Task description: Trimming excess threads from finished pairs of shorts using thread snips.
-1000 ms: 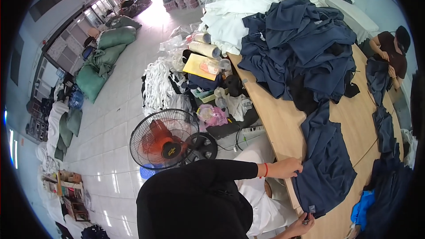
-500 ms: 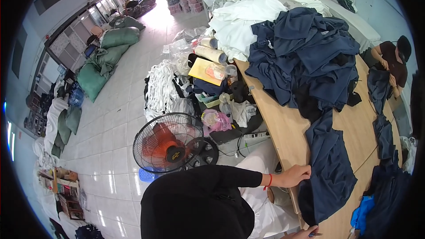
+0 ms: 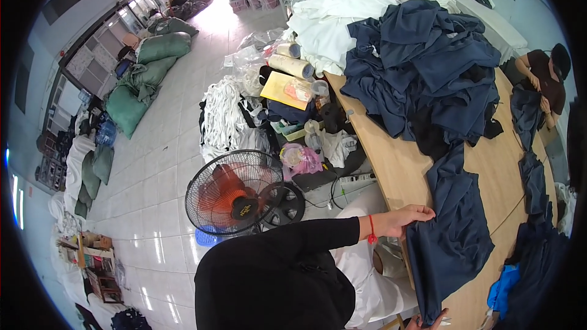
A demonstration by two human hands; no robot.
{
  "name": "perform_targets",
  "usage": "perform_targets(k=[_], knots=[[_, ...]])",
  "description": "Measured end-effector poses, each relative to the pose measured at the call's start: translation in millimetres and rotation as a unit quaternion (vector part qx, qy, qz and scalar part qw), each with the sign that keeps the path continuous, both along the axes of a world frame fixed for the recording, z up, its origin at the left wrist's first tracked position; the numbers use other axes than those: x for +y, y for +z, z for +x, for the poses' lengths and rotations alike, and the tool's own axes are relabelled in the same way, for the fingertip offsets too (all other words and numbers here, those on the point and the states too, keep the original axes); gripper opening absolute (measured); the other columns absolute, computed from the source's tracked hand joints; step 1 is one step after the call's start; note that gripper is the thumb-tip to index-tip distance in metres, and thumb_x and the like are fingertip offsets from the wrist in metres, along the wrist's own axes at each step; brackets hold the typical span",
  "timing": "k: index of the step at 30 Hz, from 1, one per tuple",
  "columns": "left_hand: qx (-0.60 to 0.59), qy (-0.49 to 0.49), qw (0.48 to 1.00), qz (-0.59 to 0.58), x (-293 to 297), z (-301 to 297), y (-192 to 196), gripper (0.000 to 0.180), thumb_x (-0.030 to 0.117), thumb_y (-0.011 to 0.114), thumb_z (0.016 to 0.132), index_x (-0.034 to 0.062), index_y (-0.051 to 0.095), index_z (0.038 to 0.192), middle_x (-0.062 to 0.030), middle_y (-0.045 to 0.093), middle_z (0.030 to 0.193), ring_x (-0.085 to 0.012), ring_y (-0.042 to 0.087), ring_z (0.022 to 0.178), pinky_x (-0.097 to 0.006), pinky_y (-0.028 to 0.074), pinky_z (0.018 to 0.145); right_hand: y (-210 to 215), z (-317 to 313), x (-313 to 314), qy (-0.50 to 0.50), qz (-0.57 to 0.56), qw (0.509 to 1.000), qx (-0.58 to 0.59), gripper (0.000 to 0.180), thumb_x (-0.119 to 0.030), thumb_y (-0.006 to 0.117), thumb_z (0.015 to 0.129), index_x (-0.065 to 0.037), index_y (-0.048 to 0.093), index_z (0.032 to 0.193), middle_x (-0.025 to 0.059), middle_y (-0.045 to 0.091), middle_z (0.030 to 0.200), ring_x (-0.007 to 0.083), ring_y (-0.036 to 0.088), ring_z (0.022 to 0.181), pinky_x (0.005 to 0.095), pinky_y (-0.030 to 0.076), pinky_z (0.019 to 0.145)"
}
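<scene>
Cloth in hand: the dark blue cloth (image 3: pixel 458 220) is lying lower right in the frame, on the near edge of the pale wooden table (image 3: pixel 397 171); soft, matte, creased on its right side, its left edge falling in a long, smooth fold.
Left hand: the left hand (image 3: pixel 411 217), red string (image 3: pixel 372 230) at its wrist, is pinching the cloth's upper left corner; thumb and fingers are pressing together on the edge, the bulk spreading right and below the fingertips.
Right hand: the right hand (image 3: pixel 418 323) is showing at the lower border, partly cut off, beside the cloth's bottom end; cannot tell whether its fingers are closing on the fabric. A pointed, shiny metal tool (image 3: pixel 446 318) is sticking out next to it.
Heap: a rumpled dark blue pile (image 3: pixel 422 61) is sitting upper right, deep folds, with limp white fabric (image 3: pixel 324 27) bunching behind.
Far right: a co-worker (image 3: pixel 544 82) in a dark cap is handling similar cloth; a bright blue piece (image 3: pixel 503 287) is lying below.
Centre: a round wire-caged fan (image 3: pixel 235 192) with orange blades is standing on glossy floor tiles (image 3: pixel 153 189); stringy white strips (image 3: pixel 221 116) are piling above it, near a flat yellow folder (image 3: pixel 281 90).
Upper left: plump green sacks (image 3: pixel 125 110) are slumping along the wall.
</scene>
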State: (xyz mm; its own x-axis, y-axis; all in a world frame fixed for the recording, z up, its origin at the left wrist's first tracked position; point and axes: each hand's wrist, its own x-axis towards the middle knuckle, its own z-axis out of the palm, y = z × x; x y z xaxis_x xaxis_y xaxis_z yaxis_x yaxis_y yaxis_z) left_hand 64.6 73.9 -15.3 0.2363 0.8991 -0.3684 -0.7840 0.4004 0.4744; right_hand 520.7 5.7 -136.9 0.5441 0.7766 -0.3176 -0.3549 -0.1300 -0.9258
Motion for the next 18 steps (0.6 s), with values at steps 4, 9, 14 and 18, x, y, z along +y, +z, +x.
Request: perform_targets(k=[4,9,14,18], knots=[[0.012,-0.046,0.998,0.035,-9,-7,14,0.020,0.023,0.074,0.106,0.0159,0.066,0.122,0.0098,0.070,0.104,-0.0030,0.068,0.091,-0.024,0.059,0.075,-6,24,-3,0.013,0.007,0.996,0.085,0.046,-0.039,0.054,0.114,-0.003,0.059,0.143,0.0162,0.060,0.139,0.0243,0.063,0.100,0.0463,0.052,0.091],[0.005,-0.133,0.983,0.130,-9,8,5,0.018,0.020,0.076,0.104,0.0134,0.069,0.119,0.0100,0.070,0.101,-0.0033,0.068,0.091,-0.022,0.057,0.074,10,34,-20,0.017,0.019,0.982,0.189,0.054,-0.042,0.048,0.116,-0.005,0.054,0.155,0.0172,0.059,0.157,0.0246,0.067,0.110,0.0474,0.052,0.099],[0.099,-0.116,0.979,0.136,-1,7,-7,0.017,0.018,0.070,0.107,0.0094,0.075,0.121,0.0089,0.067,0.098,-0.0010,0.057,0.088,-0.021,0.046,0.073,97,-58,-19,0.090,0.022,0.988,0.122,0.063,-0.029,0.072,0.105,-0.010,0.051,0.161,0.0160,0.062,0.154,0.0346,0.061,0.139,0.0493,0.051,0.117],[0.047,-0.107,0.992,0.054,-6,3,7,0.040,0.043,0.051,0.115,0.0149,0.066,0.140,0.0038,0.073,0.101,-0.0061,0.065,0.084,-0.026,0.051,0.075,109,-79,-3,0.155,0.044,0.980,0.115,0.031,-0.021,0.067,0.110,-0.010,0.067,0.139,0.0030,0.075,0.117,0.0077,0.069,0.078,0.0207,0.047,0.053]])
